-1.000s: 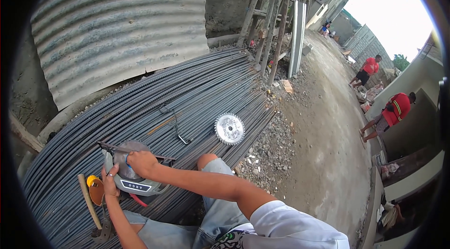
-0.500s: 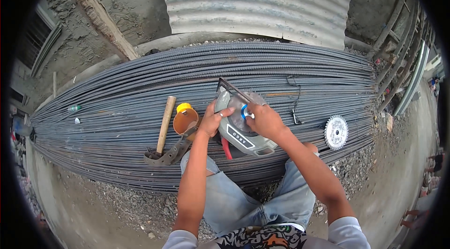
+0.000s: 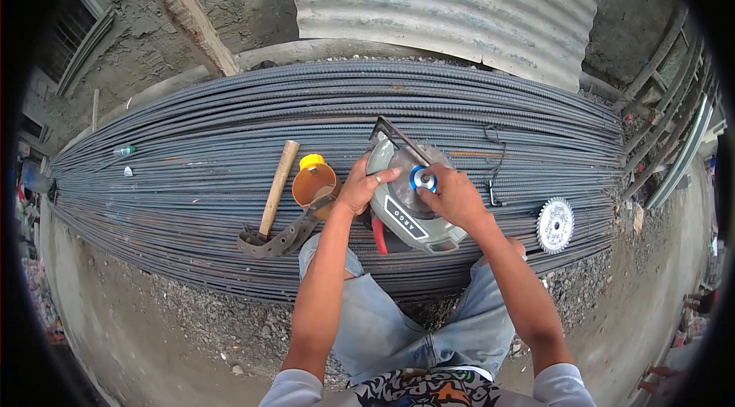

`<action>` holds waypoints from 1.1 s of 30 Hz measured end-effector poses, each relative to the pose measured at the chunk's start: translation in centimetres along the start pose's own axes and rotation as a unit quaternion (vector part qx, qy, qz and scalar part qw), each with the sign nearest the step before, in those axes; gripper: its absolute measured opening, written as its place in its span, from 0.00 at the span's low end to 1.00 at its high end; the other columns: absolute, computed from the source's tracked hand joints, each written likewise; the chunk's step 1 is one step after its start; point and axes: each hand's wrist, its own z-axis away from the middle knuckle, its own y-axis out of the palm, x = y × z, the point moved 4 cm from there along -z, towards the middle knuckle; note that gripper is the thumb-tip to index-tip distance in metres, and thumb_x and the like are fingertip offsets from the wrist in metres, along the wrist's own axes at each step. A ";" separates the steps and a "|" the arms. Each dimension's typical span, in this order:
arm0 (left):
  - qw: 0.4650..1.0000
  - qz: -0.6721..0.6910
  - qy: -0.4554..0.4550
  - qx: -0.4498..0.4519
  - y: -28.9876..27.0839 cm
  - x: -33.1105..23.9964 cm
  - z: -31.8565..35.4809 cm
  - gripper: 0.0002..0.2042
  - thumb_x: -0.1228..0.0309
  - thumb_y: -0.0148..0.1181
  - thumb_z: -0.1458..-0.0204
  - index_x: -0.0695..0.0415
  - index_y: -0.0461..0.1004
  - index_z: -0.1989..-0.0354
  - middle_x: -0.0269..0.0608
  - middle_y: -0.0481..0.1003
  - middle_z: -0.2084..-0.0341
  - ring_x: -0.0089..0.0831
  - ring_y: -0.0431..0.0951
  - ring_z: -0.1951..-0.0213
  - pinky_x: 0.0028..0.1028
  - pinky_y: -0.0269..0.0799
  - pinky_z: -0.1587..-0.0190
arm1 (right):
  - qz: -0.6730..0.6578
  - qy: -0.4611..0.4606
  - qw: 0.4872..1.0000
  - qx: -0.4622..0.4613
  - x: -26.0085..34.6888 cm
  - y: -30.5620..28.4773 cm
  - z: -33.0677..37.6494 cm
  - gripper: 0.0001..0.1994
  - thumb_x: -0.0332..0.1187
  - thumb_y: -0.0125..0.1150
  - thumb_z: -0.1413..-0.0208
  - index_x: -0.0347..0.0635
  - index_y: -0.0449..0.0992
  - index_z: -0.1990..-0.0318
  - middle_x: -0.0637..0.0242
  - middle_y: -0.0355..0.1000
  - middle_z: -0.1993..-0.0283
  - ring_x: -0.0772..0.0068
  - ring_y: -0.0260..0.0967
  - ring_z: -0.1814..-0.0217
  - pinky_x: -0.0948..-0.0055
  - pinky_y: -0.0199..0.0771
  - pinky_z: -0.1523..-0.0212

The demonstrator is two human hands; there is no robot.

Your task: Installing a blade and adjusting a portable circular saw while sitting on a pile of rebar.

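A grey circular saw (image 3: 409, 208) lies on its side on a wide bundle of steel rebar (image 3: 230, 131). My left hand (image 3: 361, 186) grips the saw's left edge by the blade guard. My right hand (image 3: 452, 196) rests on the saw's middle with fingertips on a blue round hub (image 3: 420, 177). A loose toothed saw blade (image 3: 554, 225) lies on the rebar to the right of my right forearm.
A wooden-handled hammer (image 3: 276, 189), a brown strap (image 3: 285, 237) and an orange container with a yellow lid (image 3: 312, 177) lie left of the saw. A bent wire hook (image 3: 494, 166) lies to its right. Corrugated metal sheet (image 3: 459, 1) stands behind. Gravel ground lies in front.
The view has swung from the right side of the yard to face the rebar squarely. Both hands have stayed on the saw, the right one now at the blue hub.
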 end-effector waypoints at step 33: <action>1.000 0.018 -0.006 0.011 0.6 -0.8 0.2 0.24 0.68 0.68 0.54 0.63 0.70 0.49 0.38 0.73 0.59 0.27 0.74 0.58 0.26 0.70 0.54 | -0.058 0.019 0.998 0.034 0.1 -1.0 0.8 0.22 0.33 0.64 0.49 0.47 0.72 0.44 0.56 0.74 0.78 0.56 0.76 0.71 0.62 0.74 0.67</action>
